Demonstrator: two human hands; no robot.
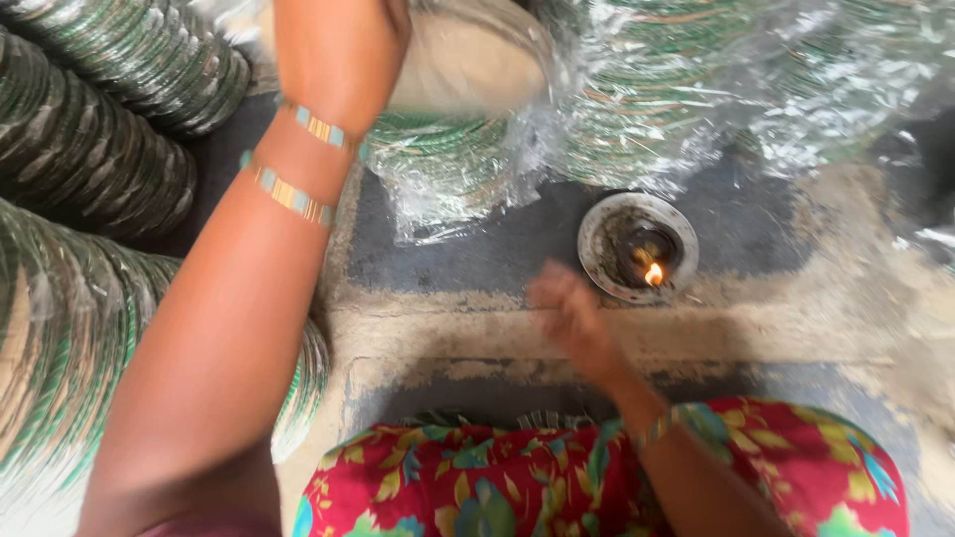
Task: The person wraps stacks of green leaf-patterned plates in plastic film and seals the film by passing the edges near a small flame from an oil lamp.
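My left hand (343,45) reaches up and forward to the top of the view, resting on a clear plastic bag (468,149) filled with green and silver bangles. Two gold and teal bangles (298,164) sit on that forearm. My right hand (567,313) is blurred, low over the stone floor, just left of a small round metal dish (607,249) with a little flame (654,273) burning in it. Whether the right hand holds anything cannot be told.
Long rolls of stacked green bangles (90,149) lie at the left. More plastic-wrapped bangles (716,89) fill the top right. My lap in red floral cloth (517,477) is at the bottom. The floor (796,318) is rough grey stone.
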